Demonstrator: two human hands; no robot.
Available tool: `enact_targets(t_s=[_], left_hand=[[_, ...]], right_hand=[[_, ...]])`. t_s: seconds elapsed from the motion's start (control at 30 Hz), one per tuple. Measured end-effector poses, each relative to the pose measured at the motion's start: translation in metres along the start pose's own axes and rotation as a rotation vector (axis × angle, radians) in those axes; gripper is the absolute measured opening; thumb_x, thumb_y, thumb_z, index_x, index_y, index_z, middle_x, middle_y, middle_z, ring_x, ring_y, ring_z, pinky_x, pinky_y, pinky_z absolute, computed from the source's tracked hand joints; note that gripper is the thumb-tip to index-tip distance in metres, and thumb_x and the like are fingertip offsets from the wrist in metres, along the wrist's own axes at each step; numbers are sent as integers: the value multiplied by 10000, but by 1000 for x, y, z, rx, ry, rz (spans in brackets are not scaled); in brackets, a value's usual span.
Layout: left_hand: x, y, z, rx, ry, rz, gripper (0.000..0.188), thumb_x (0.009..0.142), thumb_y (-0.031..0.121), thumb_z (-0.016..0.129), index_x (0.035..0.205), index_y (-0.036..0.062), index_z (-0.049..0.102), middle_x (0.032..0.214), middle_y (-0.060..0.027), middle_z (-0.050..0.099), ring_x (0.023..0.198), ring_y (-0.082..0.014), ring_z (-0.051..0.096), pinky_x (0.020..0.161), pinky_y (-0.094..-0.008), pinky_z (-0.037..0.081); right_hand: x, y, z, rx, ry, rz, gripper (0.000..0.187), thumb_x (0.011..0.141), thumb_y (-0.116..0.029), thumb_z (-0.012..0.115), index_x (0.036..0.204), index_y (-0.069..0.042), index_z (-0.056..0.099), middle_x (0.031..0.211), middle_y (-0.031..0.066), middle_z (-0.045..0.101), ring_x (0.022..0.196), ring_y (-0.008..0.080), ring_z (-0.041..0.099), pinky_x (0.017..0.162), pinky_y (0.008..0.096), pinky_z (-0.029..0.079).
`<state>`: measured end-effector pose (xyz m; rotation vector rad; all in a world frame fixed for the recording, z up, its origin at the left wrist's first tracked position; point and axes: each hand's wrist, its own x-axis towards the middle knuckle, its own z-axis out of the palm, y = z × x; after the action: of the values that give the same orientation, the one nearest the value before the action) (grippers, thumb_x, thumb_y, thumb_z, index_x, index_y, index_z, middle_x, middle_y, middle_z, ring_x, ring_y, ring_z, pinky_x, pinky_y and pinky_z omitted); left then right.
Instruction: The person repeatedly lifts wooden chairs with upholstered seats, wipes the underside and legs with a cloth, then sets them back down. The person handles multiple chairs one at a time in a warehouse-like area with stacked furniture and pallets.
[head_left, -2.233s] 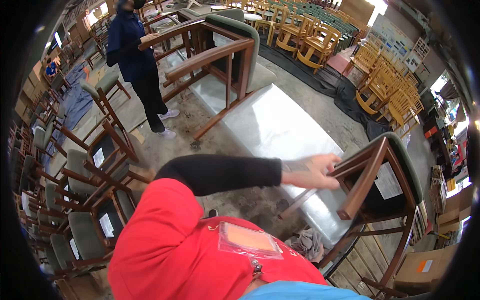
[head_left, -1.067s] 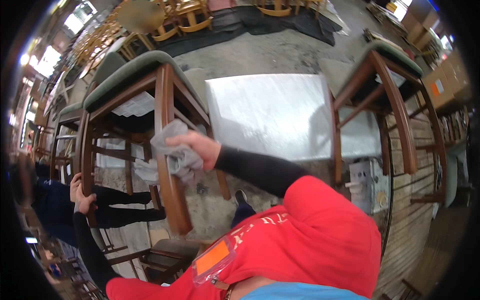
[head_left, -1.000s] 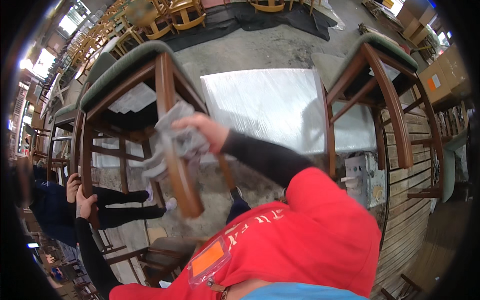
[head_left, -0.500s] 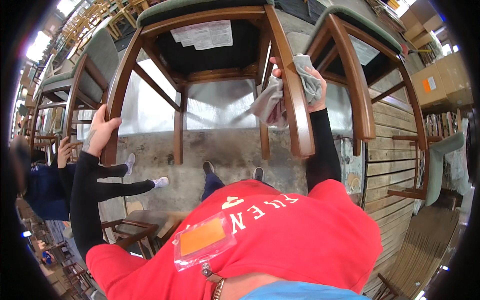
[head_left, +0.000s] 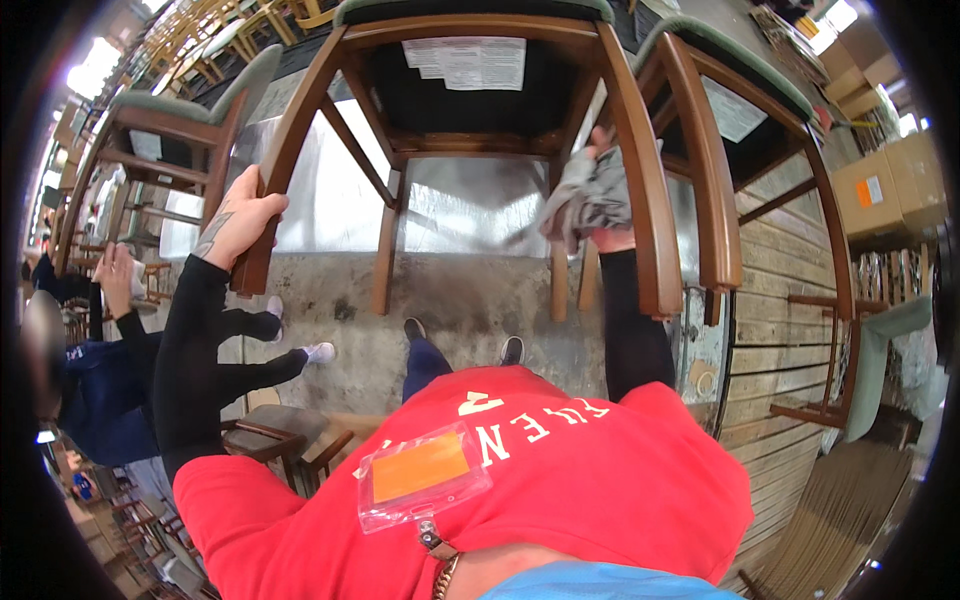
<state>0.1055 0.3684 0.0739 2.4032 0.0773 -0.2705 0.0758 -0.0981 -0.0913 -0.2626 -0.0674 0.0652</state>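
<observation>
A brown wooden chair with a grey-green seat stands before me, tipped so that its dark underside and pale paper labels face me. My left hand is closed round its left front leg, thumb on the inner side. At the right front leg, my right hand holds a crumpled grey cloth. Hand and cloth are on the inner side of that leg, which partly covers them; the fingers show only in part.
Similar chairs stand close on the right and left. Another chair lies on slatted wood at the far right, below cardboard boxes. A co-worker in dark clothes is at my left.
My right hand and the cloth have moved from round the outside of the right leg to its inner side. The chair appears further right in view; my left hand stays on its leg.
</observation>
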Motion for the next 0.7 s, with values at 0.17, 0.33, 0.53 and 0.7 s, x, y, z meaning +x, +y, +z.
enact_targets(t_s=[0.17,0.33,0.53,0.7], left_hand=[[1,-5,9,59,210,203,500,901,246,682,1295,-29,542,1133,-216,659,948,-297,700,818,-389,555],[-24,-5,10,-287,241,275,617,879,266,737,1404,11,535,1362,-230,615,1288,-354,584,1078,-426,452],[-55,-4,7,79,138,508,746,846,256,716,1513,74,435,1566,-289,373,1373,-456,477,1113,-457,422],[-42,-2,13,25,161,602,808,875,286,715,1540,5,353,1531,-293,420,1404,-415,460,1143,-441,372]], right_hand=[[-10,91,-54,-257,434,402,550,1017,-550,432,1220,-84,642,1213,97,682,1074,281,676,913,459,564],[85,146,22,-283,334,-78,362,1017,-365,524,1192,-79,661,1136,70,717,1022,230,703,911,411,565],[233,129,175,-1519,-98,-1427,446,830,-198,757,1210,10,649,1273,125,656,1108,303,617,979,424,482],[266,217,144,-1713,-298,-1241,443,769,-173,763,1192,-71,679,1239,141,660,1115,371,602,994,445,468]])
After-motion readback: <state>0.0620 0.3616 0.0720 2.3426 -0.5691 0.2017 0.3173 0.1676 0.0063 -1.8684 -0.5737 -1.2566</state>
